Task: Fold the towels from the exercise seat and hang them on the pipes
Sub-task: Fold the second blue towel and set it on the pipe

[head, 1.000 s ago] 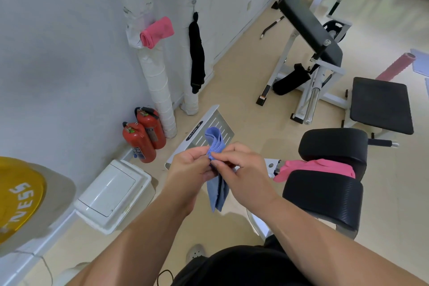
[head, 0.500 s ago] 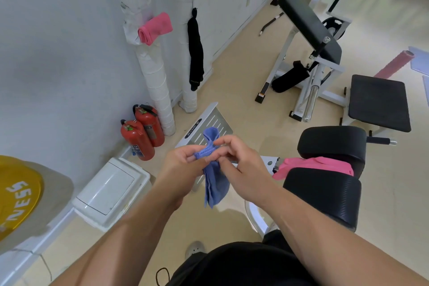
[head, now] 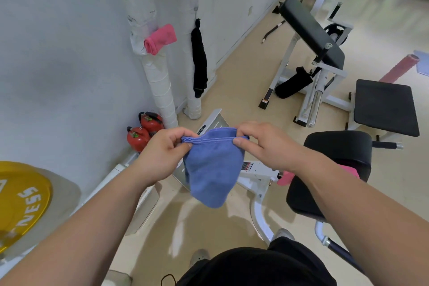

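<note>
Head view: both hands are up at chest height with the blue towel (head: 212, 169) stretched between them. Left hand (head: 162, 153) pinches the top hem at one corner, right hand (head: 262, 144) pinches the other, and the doubled cloth hangs down in front of the white machine frame (head: 257, 169). Behind, a pink towel (head: 160, 39) is lodged on the near pipe (head: 157, 76), a black one (head: 199, 60) dangles from the far pipe (head: 192, 104). Another pink towel (head: 284, 179) lies on the seat (head: 339, 146), partly hidden by the right forearm.
</note>
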The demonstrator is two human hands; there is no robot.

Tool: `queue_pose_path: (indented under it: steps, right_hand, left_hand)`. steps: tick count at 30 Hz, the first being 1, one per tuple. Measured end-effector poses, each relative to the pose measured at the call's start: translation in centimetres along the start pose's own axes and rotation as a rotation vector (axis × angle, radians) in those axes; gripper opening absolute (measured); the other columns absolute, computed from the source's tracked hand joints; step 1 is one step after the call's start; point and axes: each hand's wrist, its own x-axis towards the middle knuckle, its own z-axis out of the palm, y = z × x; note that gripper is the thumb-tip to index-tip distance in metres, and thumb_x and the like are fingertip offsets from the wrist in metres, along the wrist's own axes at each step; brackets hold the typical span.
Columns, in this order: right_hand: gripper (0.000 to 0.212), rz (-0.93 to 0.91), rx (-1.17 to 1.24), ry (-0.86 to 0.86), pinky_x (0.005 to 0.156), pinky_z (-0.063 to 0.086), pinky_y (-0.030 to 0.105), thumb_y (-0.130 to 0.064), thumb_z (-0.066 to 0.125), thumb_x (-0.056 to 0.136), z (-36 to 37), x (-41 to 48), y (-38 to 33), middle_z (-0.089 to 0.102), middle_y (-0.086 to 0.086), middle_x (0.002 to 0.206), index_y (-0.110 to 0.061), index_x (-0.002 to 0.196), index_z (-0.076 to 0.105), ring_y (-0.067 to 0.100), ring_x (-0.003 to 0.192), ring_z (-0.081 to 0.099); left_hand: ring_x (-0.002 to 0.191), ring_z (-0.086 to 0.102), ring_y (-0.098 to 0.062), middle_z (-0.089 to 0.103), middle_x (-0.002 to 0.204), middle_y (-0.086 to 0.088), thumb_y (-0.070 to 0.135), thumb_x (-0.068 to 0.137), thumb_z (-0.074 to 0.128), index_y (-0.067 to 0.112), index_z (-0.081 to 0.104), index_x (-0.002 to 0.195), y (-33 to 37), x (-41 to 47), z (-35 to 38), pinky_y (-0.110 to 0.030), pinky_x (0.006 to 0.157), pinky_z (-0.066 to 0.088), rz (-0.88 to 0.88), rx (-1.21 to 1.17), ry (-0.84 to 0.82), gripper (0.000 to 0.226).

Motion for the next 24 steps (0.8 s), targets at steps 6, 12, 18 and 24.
queue_pose_path:
  steps: [6, 12, 18, 24]
  right_hand:
    - [0.033, 0.060, 0.202, 0.029, 0.055, 0.032, 0.023, -0.031, 0.067, 0.096, -0.6, -0.6, -1.1, 0.044, -0.010, 0.064, -0.012, 0.075, 0.050, 0.007, 0.060, 0.038]
    - [0.040, 0.049, 0.323, 0.074, 0.057, 0.035, 0.025, -0.019, 0.085, 0.081, -1.0, -0.7, -1.1, 0.049, -0.006, 0.064, -0.011, 0.068, 0.048, 0.009, 0.061, 0.040]
    - [0.036, 0.109, 0.520, 0.245, 0.054, 0.031, 0.023, -0.010, 0.074, 0.090, -1.2, -0.7, -1.9, 0.043, -0.002, 0.062, -0.015, 0.070, 0.045, 0.013, 0.061, 0.037]
    - [0.021, 0.120, 0.805, 0.223, 0.065, 0.050, 0.035, -0.002, 0.063, 0.097, -1.5, -0.9, -3.3, 0.066, 0.010, 0.077, -0.018, 0.101, 0.050, 0.025, 0.071, 0.059]
  left_hand:
    - [0.043, 0.049, 0.002, 0.062, 0.057, 0.015, -0.012, 0.097, 0.046, 0.007, 0.070, 0.091, 1.0, 0.2, -0.5, -0.007, 0.048, 0.036, -0.033, -0.112, -0.007, 0.031]
    - [0.041, 0.047, 0.001, 0.057, 0.050, 0.016, -0.014, 0.096, 0.043, 0.006, 0.067, 0.086, 1.4, 0.2, -0.6, -0.009, 0.046, 0.036, -0.043, -0.136, 0.006, 0.033]
    - [0.046, 0.029, -0.009, 0.049, 0.050, 0.013, -0.006, 0.089, 0.048, 0.017, 0.067, 0.072, 1.1, 0.8, 0.1, -0.020, 0.049, 0.024, -0.065, -0.123, 0.010, 0.034]
    - [0.041, 0.045, -0.003, 0.059, 0.067, -0.002, -0.017, 0.082, 0.046, 0.014, 0.065, 0.097, 4.9, 1.3, -0.3, -0.017, 0.042, 0.037, -0.067, -0.044, -0.234, 0.039]
